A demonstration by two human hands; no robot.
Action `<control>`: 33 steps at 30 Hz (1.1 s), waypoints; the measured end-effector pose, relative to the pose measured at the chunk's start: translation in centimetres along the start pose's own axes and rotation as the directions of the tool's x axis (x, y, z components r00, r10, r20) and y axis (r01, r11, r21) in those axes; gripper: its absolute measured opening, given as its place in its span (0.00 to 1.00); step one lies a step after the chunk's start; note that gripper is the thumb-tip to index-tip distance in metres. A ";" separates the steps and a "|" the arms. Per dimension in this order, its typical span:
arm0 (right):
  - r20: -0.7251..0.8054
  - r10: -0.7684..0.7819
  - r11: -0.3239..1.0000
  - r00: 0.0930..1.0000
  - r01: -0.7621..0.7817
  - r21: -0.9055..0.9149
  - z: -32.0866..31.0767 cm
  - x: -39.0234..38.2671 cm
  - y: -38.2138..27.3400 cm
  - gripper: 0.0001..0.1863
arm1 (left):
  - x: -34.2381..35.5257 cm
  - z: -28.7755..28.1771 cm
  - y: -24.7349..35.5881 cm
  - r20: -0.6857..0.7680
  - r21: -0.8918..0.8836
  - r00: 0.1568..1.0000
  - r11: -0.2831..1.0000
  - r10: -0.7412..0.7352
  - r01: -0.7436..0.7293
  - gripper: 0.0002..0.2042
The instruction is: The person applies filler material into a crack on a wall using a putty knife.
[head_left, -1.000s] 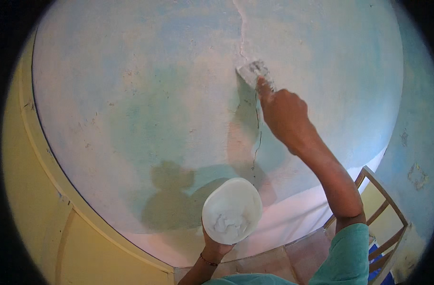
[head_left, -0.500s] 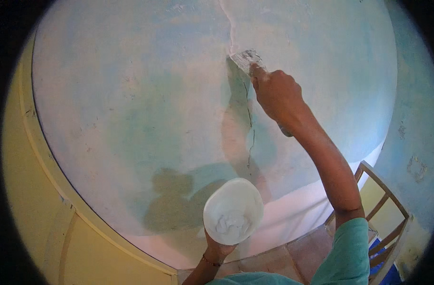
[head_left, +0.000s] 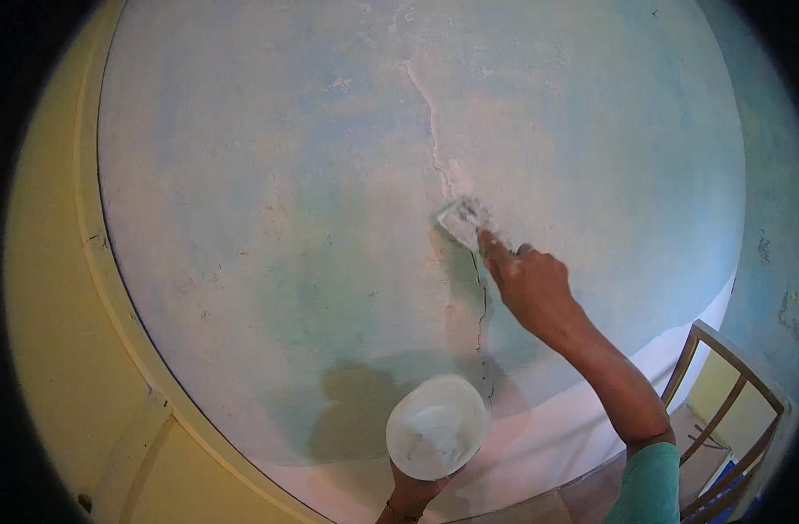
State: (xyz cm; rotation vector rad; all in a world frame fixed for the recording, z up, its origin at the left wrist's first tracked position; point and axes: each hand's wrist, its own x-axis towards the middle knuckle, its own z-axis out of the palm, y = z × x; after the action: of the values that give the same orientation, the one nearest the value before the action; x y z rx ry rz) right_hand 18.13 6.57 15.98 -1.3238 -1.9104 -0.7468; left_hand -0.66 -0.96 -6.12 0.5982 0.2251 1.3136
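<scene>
My right hand (head_left: 539, 288) grips a putty knife (head_left: 463, 222), its wide blade smeared with white filler and laid against the painted wall (head_left: 329, 244). The blade covers part of a long crack. Above it the crack is a pale filled line (head_left: 434, 131); below it a dark, thin open crack (head_left: 481, 314) runs downward. Lower down, my left hand (head_left: 414, 491) holds a white bowl (head_left: 399, 437) from underneath, tilted so that its inside shows. White filler (head_left: 439, 441) lies in the bowl. The fingers under the bowl are mostly hidden.
A wooden frame with slats, like a chair back (head_left: 740, 371), stands at the lower right by the wall. On the left a yellow wall or panel (head_left: 58, 332) with a raised strip meets the painted wall. Tiled floor (head_left: 587, 493) shows at the bottom.
The putty knife in my right hand has moved down along the crack, and more of the pale line shows above it. The view has shifted upward; my left hand still holds the bowl.
</scene>
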 end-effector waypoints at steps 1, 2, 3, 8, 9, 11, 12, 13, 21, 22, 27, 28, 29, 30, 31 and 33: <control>-0.111 0.002 0.999 0.994 -0.005 -0.032 0.1 0.1 0.2 0.20 | 0.2 -0.4 0.0 -0.006 0.001 1.000 1.000 0.008 -0.008 0.34; -0.113 0.001 1.000 0.994 -0.004 -0.028 0.0 0.5 0.9 0.20 | 0.4 -1.1 0.0 0.025 -0.088 0.999 0.996 -0.020 0.023 0.34; -0.188 0.012 0.998 0.982 -0.022 -0.053 -0.4 1.4 1.6 0.21 | 0.7 -1.8 0.0 0.059 -0.175 0.997 0.983 -0.048 0.057 0.34; -0.228 -0.016 0.990 0.974 -0.016 -0.138 -0.9 3.8 1.8 0.26 | 0.6 -2.0 -0.8 0.165 -0.101 0.986 0.995 0.001 0.016 0.33; -0.223 -0.014 0.990 0.975 -0.018 -0.140 -0.3 4.0 1.9 0.26 | 0.7 -1.0 -0.9 0.068 0.276 0.991 0.952 0.115 -0.129 0.33; -0.117 -0.016 0.993 0.993 0.002 -0.118 0.6 3.2 1.5 0.26 | 0.8 -0.5 -0.8 0.043 0.160 0.996 0.984 0.074 -0.080 0.33; -0.123 -0.024 0.993 0.992 0.010 -0.117 0.8 2.4 1.1 0.26 | 0.6 -0.3 -0.9 0.026 0.040 0.999 0.998 0.037 -0.038 0.33; -0.100 -0.064 0.993 0.993 0.053 -0.108 1.1 1.3 0.6 0.26 | 0.6 -0.1 -1.0 0.028 0.040 0.999 0.998 0.045 -0.046 0.33; -0.012 -0.195 0.980 0.981 0.195 0.024 -0.4 -0.7 1.5 0.26 | 1.0 -0.2 -1.0 0.158 -0.156 0.987 0.987 -0.008 0.033 0.30; -0.065 -0.177 0.984 0.982 0.179 0.018 -1.1 0.2 1.6 0.26 | 1.0 -0.6 -1.4 0.152 -0.158 0.988 0.987 -0.002 0.026 0.30; -0.195 -0.105 0.994 0.975 0.101 -0.032 -0.8 3.8 2.3 0.26 | 1.5 0.4 -2.3 0.228 -0.447 0.974 0.887 -0.008 0.112 0.29; -0.198 -0.096 0.995 0.975 0.091 -0.035 -0.4 3.8 2.5 0.26 | 1.5 0.3 -2.6 0.228 -0.448 0.974 0.887 -0.006 0.110 0.29; -0.202 -0.096 0.995 0.975 0.091 -0.033 0.0 4.0 2.5 0.26 | 1.4 0.3 -2.8 0.222 -0.391 0.974 0.919 0.042 0.050 0.29; -0.203 -0.105 0.994 0.974 0.101 -0.030 0.2 3.7 2.4 0.26 | 1.4 0.5 -3.0 0.220 -0.332 0.971 0.943 0.089 -0.011 0.30; -0.175 -0.128 0.992 0.976 0.125 -0.029 0.6 2.8 2.5 0.26 | 1.4 0.7 -3.2 0.218 -0.335 0.971 0.942 0.097 -0.019 0.30; -0.140 -0.160 0.987 0.977 0.158 -0.026 1.3 1.0 2.4 0.25 | 0.9 2.6 -3.1 0.011 0.225 0.983 0.958 0.182 -0.180 0.29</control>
State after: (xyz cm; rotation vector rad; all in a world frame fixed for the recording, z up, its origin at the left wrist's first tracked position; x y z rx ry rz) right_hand 19.88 8.85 16.21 -1.1048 -1.9142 -0.9119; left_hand 3.46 -1.27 -5.45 0.8198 0.3366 1.4796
